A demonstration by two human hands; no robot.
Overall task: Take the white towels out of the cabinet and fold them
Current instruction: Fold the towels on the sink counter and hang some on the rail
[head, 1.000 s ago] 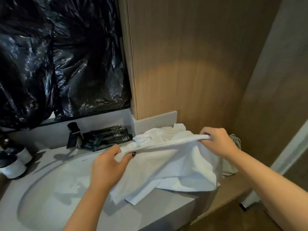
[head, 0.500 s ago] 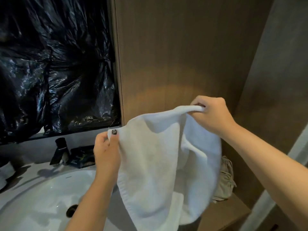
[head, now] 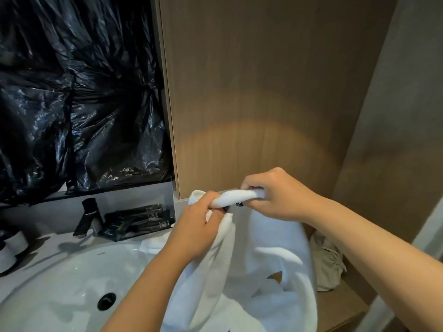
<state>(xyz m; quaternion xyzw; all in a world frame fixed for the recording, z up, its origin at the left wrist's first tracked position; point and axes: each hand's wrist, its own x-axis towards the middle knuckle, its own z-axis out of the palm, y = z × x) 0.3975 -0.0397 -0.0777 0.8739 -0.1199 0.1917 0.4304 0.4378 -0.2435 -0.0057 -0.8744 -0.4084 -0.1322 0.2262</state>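
A white towel (head: 273, 267) hangs in the air over the right side of the counter, folded in half along its top edge. My left hand (head: 199, 226) grips one top corner and my right hand (head: 273, 195) grips the other, and the two hands sit close together, almost touching. The towel's lower part droops in loose folds down to the counter edge. More white towel cloth (head: 153, 244) lies on the counter behind my left arm.
A white sink basin (head: 60, 288) with a dark drain (head: 106, 301) fills the lower left. A black faucet (head: 90, 216) and black packets (head: 139, 221) stand behind it. A crumpled beige cloth (head: 328, 262) lies on the wooden shelf (head: 342, 310) at right. Black plastic sheeting (head: 79, 97) covers the wall.
I lifted the towel off the counter and spread it wide. Since then my hands have come together, bringing its two top corners close and doubling the towel.
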